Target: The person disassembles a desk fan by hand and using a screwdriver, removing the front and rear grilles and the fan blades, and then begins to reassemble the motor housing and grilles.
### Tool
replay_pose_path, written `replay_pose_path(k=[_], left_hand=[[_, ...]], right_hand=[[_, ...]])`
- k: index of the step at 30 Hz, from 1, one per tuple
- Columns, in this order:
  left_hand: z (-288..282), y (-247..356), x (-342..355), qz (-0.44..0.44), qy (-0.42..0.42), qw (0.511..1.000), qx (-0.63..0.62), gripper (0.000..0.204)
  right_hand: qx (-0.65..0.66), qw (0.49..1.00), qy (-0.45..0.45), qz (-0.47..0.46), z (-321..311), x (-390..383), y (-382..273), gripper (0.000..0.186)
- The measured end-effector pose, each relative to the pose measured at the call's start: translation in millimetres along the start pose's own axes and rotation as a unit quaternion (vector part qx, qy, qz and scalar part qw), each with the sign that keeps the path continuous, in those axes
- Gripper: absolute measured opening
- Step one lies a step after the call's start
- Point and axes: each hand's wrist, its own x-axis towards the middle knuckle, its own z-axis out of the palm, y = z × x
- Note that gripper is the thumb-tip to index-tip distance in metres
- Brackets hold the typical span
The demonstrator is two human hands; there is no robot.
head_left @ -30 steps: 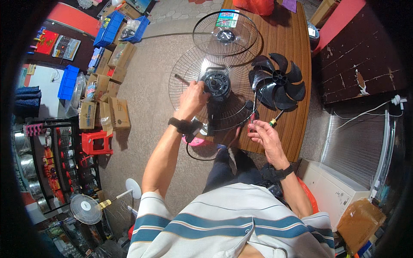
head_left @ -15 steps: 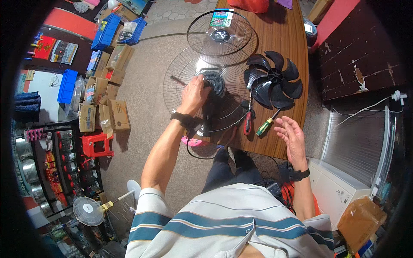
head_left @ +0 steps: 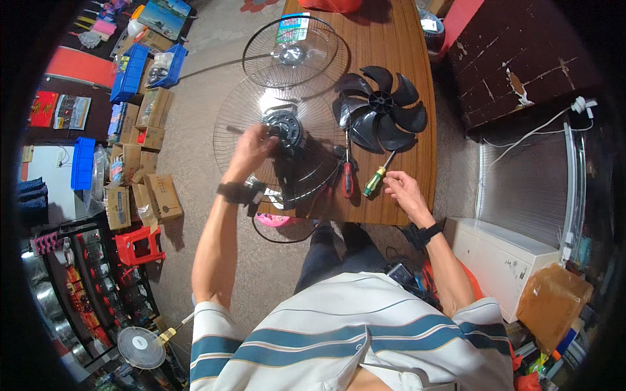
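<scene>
My left hand [head_left: 251, 154] is at the black motor hub [head_left: 287, 132] in the middle of the fan's rear wire guard [head_left: 228, 104]. Its fingertips are drawn together at the hub's edge; what they pinch, if anything, is hidden. The fan leans over the left side of the wooden table. My right hand [head_left: 407, 194] hovers by the green-and-yellow handle of a screwdriver [head_left: 375, 182], its fingers loosely bent and apart. A second screwdriver with a red-and-black handle [head_left: 347, 179] lies to the left. Beyond both, the black fan blade [head_left: 381, 101] rests flat on the table.
The front wire guard [head_left: 250, 55] lies at the table's far left edge. A red bag [head_left: 329, 4] is at the far end of the wooden table [head_left: 417, 186]. Cardboard boxes [head_left: 163, 195], blue bins and a red stool [head_left: 139, 246] stand at left; a white cabinet [head_left: 495, 260] at right.
The view has shifted right, so the table things appear further left. My right hand has come closer to the green-handled screwdriver, its fingers now bent. My left hand stays at the hub.
</scene>
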Motion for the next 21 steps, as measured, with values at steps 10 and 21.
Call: replay_pose_path(k=[10, 21], left_hand=[[-38, 103, -143, -0.025, -0.014, 0.974, -0.226, 0.036], [20, 70, -213, -0.108, -0.154, 0.967, -0.174, 0.037]], right_hand=[[-0.298, 0.899, 0.033, -0.319, 70, 72, 3, 0.029], [-0.349, 0.845, 0.004, -0.406, 122, 188, 66, 0.039]])
